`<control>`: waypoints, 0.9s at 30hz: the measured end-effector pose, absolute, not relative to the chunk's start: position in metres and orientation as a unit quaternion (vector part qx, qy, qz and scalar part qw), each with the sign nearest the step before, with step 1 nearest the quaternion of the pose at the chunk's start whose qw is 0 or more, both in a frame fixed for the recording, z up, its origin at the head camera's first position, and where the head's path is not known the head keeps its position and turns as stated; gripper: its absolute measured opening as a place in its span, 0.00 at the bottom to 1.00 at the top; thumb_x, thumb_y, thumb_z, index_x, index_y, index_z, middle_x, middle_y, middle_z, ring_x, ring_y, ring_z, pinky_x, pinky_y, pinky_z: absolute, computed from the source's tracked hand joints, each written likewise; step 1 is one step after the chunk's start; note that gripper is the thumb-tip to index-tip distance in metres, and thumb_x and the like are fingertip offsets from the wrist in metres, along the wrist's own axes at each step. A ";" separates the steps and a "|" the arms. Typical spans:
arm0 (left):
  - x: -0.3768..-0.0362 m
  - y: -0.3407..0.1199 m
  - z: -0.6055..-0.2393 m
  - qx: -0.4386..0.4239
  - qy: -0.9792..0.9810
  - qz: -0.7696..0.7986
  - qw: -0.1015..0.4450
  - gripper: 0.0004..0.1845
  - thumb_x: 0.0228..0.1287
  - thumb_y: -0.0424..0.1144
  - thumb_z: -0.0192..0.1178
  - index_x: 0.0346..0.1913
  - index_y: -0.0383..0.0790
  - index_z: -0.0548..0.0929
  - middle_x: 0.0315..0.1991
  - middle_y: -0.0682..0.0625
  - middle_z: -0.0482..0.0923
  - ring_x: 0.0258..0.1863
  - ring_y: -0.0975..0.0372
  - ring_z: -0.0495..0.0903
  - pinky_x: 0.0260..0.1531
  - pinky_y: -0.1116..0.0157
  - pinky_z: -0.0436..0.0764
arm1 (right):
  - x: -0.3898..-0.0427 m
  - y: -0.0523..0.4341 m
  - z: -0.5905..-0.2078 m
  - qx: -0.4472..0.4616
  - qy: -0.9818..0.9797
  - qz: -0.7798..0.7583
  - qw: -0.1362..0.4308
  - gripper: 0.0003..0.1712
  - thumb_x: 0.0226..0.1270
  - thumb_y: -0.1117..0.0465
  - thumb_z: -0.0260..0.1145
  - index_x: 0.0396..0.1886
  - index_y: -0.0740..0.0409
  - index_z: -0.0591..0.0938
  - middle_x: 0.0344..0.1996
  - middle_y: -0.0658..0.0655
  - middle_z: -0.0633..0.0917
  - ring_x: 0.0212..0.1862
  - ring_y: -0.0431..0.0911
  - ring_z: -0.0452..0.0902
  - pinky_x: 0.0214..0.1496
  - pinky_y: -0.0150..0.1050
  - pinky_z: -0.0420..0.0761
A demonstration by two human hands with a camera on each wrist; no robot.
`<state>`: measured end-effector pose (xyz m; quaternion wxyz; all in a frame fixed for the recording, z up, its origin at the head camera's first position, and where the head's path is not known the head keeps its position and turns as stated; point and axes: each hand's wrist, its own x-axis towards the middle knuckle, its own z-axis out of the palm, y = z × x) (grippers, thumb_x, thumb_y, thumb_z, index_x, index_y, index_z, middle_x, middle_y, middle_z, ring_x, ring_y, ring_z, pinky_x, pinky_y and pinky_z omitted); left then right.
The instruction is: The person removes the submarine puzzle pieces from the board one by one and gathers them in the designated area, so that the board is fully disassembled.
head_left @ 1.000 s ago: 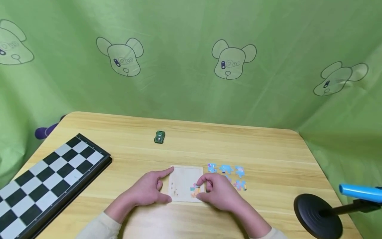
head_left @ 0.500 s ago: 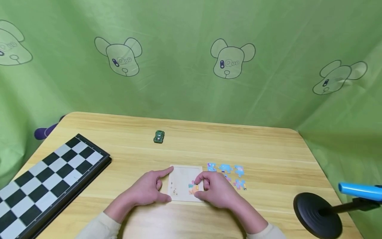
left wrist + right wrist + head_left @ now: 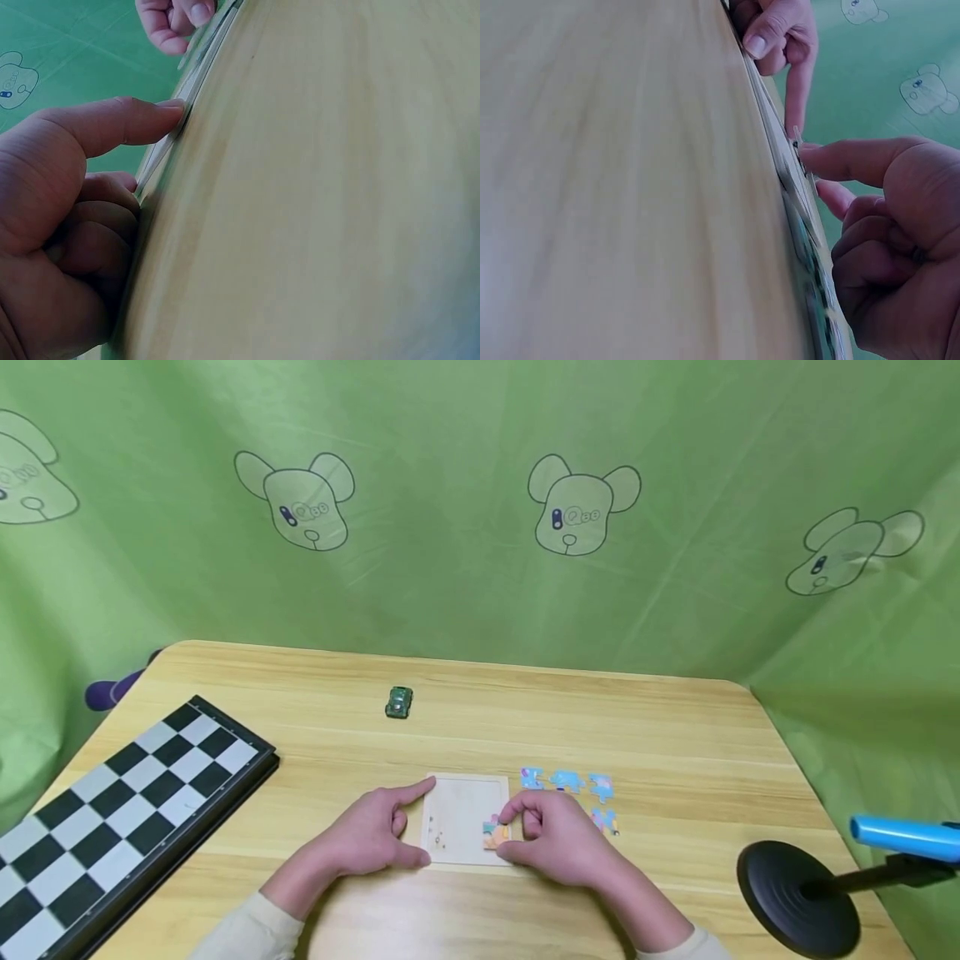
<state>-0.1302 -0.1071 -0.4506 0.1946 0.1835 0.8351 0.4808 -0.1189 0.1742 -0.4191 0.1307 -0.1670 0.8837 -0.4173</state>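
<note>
A pale square puzzle tray (image 3: 463,802) with a raised rim lies on the table, small printed marks near its left side. My left hand (image 3: 377,832) touches its left edge, index finger stretched to the far corner and thumb at the near one; the other fingers are folded. Between thumb and index finger, my right hand (image 3: 558,839) pinches a puzzle piece (image 3: 493,834) in orange, teal and pink over the tray's lower right part. In the right wrist view this thin piece (image 3: 812,184) looks tilted at the fingertips. Whether it touches the tray, I cannot tell.
Several blue puzzle pieces, one a wide piece (image 3: 567,781), lie right of the tray. A green toy car (image 3: 399,702) sits farther back. At left is a black-and-white checkerboard (image 3: 142,810); at right, a black round-based stand (image 3: 798,897) with a blue tube (image 3: 903,839).
The right hand shifts the pinched piece slightly left and away, then back to the right. The left hand keeps its place at the tray's edge.
</note>
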 end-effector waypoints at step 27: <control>-0.129 -0.107 -0.449 0.182 0.840 0.473 0.194 0.53 0.43 0.37 0.80 0.76 0.40 0.64 0.12 0.59 0.56 0.12 0.67 0.57 0.16 0.69 0.65 | -0.087 0.274 -0.416 -0.121 0.893 -0.421 0.098 0.16 0.57 0.56 0.79 0.41 0.56 0.84 0.17 0.44 0.61 0.21 0.36 0.57 0.37 0.34 0.68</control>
